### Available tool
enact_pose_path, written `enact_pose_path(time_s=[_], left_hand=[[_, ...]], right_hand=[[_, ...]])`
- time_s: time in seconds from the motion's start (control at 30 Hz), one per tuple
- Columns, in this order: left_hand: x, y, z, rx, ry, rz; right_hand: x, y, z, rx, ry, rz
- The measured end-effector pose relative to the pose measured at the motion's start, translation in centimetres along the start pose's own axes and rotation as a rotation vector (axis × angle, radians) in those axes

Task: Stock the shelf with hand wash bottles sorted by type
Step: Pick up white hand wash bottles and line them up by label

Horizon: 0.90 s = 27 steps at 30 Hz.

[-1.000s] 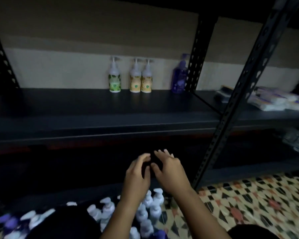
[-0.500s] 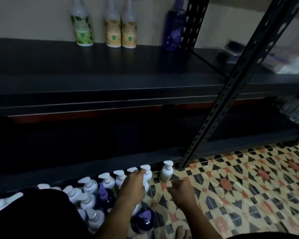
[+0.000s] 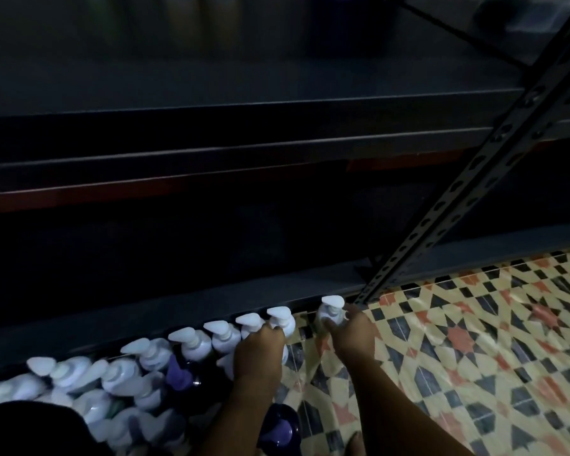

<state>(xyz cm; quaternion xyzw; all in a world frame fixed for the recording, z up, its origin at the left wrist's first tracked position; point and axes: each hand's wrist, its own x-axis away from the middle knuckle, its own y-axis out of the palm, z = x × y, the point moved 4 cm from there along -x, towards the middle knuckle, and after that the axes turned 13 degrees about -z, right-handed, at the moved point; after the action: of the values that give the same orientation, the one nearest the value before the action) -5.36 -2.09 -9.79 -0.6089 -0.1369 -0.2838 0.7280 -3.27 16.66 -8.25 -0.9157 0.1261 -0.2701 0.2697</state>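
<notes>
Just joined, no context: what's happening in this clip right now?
A person is crouched at a dark metal shelf unit, reaching down to pump bottles standing on the patterned floor. The right hand is closing around the white-pump bottle at the end of the row. The left hand is on the next white-pump bottle. A few purple bottles sit among the white-pump ones. Neither bottle looks lifted yet; the grips are hard to confirm in this dim light.
</notes>
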Motion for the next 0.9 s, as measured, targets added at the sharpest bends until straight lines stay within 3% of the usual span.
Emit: enact_pose_path(time_s=[0.17,0.3,0.63,0.9], left_hand=[[-0.7,0.1,-0.1,0.045,0.018,0.070],[-0.4,0.4,-0.4,0.070,0.008,-0.008],[3.1,-4.9,-0.3,0.328,0.120,0.007],[9.4,-12.7,-1.5,0.677,0.174,0.118]], right_hand=[[-2.1,1.2,1.1,0.032,0.035,0.042],[-1.2,1.2,1.5,-0.125,0.071,0.058],[4.3,-0.2,0.9,-0.186,-0.159,-0.046],[10.4,-4.2,-5.4,-0.191,-0.384,-0.182]])
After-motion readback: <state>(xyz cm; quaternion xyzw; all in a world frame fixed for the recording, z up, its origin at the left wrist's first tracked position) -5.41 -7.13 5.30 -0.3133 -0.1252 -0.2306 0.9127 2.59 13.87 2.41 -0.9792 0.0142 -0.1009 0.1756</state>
